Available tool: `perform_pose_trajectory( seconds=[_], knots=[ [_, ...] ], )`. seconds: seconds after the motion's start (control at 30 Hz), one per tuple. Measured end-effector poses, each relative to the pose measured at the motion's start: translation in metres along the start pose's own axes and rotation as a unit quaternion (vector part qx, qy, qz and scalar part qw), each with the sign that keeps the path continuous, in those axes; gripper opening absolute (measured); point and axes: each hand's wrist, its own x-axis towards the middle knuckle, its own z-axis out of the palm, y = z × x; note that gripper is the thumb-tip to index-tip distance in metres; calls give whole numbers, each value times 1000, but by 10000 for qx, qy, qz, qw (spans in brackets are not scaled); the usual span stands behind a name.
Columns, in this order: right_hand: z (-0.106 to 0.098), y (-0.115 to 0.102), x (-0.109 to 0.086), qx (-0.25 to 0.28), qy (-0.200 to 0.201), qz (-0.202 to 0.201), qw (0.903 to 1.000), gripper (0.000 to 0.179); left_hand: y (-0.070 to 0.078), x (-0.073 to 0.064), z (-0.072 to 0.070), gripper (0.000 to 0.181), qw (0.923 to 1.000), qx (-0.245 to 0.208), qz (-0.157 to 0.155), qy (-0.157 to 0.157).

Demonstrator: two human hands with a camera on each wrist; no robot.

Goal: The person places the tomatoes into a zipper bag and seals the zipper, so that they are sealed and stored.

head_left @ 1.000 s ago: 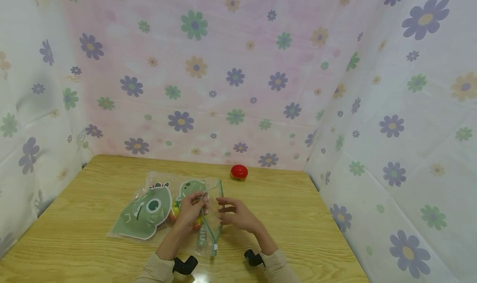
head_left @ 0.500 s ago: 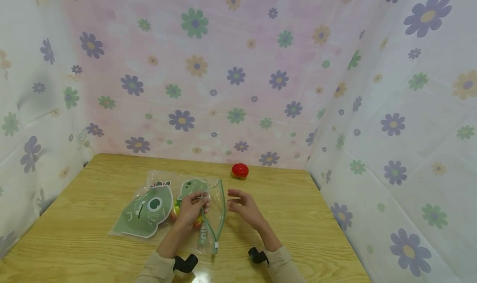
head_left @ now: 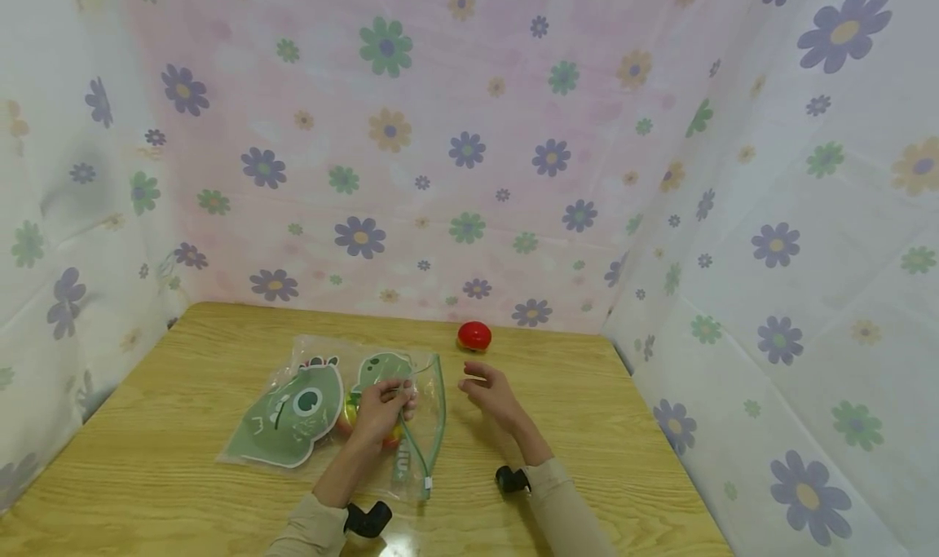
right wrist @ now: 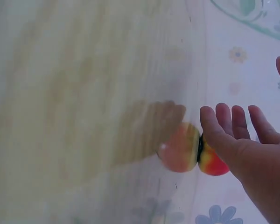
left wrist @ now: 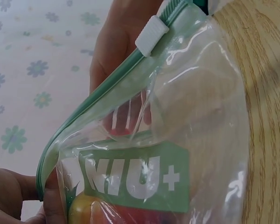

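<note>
A clear zip bag (head_left: 293,422) with a green cartoon print and a green zip edge lies on the table, its mouth spread toward the right. My left hand (head_left: 385,413) pinches the near strip of that mouth between thumb and fingers. The white slider (left wrist: 151,36) sits at one end of the zip. Inside the bag, partly behind my left hand, is a red and yellow fruit (left wrist: 86,211) with green leaves. My right hand (head_left: 495,396) is held off the bag, fingers relaxed and holding nothing. Beyond its fingertips lies a red fruit (head_left: 474,336) with yellow on it (right wrist: 214,162).
The wooden table (head_left: 587,451) has a glossy top that mirrors the fruit and my right hand. Flower-printed cloth walls (head_left: 469,174) rise at the back and both sides. Black wrist mounts (head_left: 368,520) sit at both my sleeves.
My right hand has let go of the bag's right edge and moved right and away from me, toward the red fruit. My left hand keeps its pinch on the bag.
</note>
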Motion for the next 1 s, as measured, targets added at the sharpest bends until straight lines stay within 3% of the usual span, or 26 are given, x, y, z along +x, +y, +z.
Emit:
perform_pose_trajectory(
  seconds=[0.33,0.63,0.8,1.0],
  knots=[
    [-17,-18,20,231,645,202,9974,61,-2,1,0,29,10000,34,-33,11],
    [-21,9,57,23,1862,321,9820,69,-3,2,0,32,10000,23,-10,25],
    [-22,13,68,-184,2020,537,9777,72,-4,1,0,34,10000,48,10,-16],
    [-23,15,77,-140,1998,522,9784,73,-4,1,0,34,10000,41,31,-5]
  ],
)
